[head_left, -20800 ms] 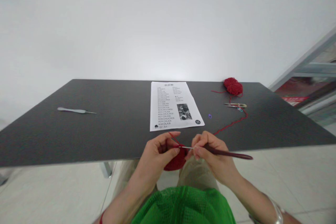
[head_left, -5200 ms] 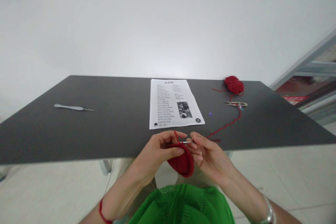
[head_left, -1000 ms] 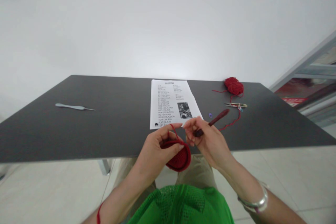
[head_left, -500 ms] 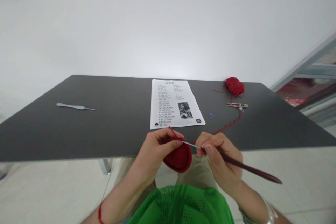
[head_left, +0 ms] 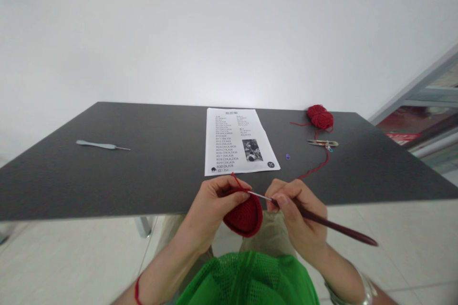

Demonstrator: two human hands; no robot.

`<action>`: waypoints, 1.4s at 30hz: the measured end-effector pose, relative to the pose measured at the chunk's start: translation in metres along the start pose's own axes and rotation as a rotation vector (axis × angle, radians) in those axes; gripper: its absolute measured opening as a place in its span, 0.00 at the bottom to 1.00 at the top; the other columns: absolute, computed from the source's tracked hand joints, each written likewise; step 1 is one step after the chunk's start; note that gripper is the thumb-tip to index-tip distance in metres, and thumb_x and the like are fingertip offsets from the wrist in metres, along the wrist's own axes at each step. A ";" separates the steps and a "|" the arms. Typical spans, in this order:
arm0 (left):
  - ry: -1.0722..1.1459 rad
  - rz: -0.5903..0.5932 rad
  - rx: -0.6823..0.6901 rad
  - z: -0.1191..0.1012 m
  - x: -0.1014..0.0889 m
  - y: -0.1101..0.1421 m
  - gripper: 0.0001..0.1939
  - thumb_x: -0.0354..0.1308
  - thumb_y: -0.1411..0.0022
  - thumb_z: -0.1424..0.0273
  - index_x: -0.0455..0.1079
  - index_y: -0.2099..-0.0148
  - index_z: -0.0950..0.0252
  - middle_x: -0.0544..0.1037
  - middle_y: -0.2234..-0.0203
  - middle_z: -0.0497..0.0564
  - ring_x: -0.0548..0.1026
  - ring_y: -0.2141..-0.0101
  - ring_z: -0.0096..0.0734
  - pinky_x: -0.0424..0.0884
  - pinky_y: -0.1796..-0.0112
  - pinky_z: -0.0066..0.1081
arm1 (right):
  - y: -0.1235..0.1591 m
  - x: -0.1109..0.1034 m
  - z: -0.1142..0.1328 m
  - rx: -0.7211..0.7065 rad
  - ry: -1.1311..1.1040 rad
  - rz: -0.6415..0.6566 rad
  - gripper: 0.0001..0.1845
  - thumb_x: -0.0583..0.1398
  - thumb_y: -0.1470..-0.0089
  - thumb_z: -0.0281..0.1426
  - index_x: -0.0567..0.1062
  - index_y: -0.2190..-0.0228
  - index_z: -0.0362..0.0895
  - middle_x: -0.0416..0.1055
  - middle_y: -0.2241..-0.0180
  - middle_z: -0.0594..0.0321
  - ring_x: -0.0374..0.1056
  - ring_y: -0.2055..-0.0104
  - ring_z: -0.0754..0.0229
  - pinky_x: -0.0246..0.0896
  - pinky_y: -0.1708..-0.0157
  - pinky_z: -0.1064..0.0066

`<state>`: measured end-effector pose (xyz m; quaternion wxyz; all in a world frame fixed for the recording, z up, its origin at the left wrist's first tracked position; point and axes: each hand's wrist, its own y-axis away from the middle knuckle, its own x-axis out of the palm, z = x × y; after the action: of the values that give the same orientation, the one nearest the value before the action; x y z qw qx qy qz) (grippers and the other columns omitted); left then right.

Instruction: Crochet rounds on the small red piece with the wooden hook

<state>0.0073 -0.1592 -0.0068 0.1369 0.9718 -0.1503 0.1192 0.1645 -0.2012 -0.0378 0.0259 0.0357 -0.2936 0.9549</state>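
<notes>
My left hand (head_left: pixel 214 205) is closed on a round red crochet piece (head_left: pixel 244 217), held just below the near edge of the dark table (head_left: pixel 150 171). My right hand (head_left: pixel 298 217) grips a dark-handled crochet hook (head_left: pixel 332 226). Its metal tip touches the top edge of the piece beside my left thumb. A red yarn strand (head_left: pixel 317 169) runs from my hands across the table to a red yarn ball (head_left: pixel 319 117) at the far right.
A printed pattern sheet (head_left: pixel 238 140) lies mid-table. A grey-handled hook (head_left: pixel 102 145) rests at the left. Small snips (head_left: pixel 322 143) and a purple stitch marker (head_left: pixel 287 157) lie near the ball. Green mesh fabric (head_left: pixel 250 279) covers my lap. Shelving stands at the right.
Over the last second my right hand swung the hook from pointing away across the table to handle pointing lower right, tip at the piece. Since half a second ago the hands have barely shifted.
</notes>
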 end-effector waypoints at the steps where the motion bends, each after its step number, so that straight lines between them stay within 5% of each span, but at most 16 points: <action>1: -0.004 -0.001 -0.003 0.000 0.000 0.000 0.02 0.65 0.54 0.76 0.77 0.74 0.64 0.77 0.80 0.44 0.69 0.78 0.21 0.62 0.74 0.22 | 0.000 0.000 0.000 -0.002 0.002 0.000 0.08 0.54 0.37 0.26 0.69 0.70 0.46 0.65 0.76 0.68 0.61 0.73 0.64 0.52 0.73 0.69; 13: -0.108 -0.021 0.047 0.002 0.000 -0.001 0.03 0.66 0.55 0.75 0.78 0.73 0.63 0.80 0.78 0.45 0.72 0.75 0.24 0.65 0.71 0.23 | 0.003 -0.002 -0.001 -0.020 0.068 0.029 0.08 0.55 0.38 0.24 0.68 0.69 0.46 0.65 0.75 0.68 0.62 0.73 0.63 0.53 0.73 0.69; 36: -0.238 -0.044 0.090 0.000 0.000 0.000 0.02 0.65 0.52 0.75 0.78 0.73 0.63 0.80 0.77 0.46 0.73 0.74 0.29 0.66 0.70 0.26 | -0.003 -0.001 -0.005 0.353 -0.359 -0.055 0.07 0.66 0.48 0.32 0.73 0.73 0.45 0.71 0.78 0.67 0.65 0.76 0.65 0.60 0.75 0.74; 42: -0.243 -0.046 0.085 0.002 0.000 0.002 0.01 0.65 0.52 0.74 0.77 0.73 0.64 0.79 0.78 0.46 0.73 0.73 0.29 0.66 0.69 0.27 | 0.000 0.000 -0.006 0.384 -0.298 -0.081 0.08 0.67 0.49 0.33 0.74 0.74 0.45 0.72 0.75 0.66 0.66 0.75 0.65 0.62 0.74 0.74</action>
<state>0.0068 -0.1612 -0.0083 0.0789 0.9872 -0.1382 0.0035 0.1641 -0.1976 -0.0423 0.0131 0.1922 -0.1055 0.9756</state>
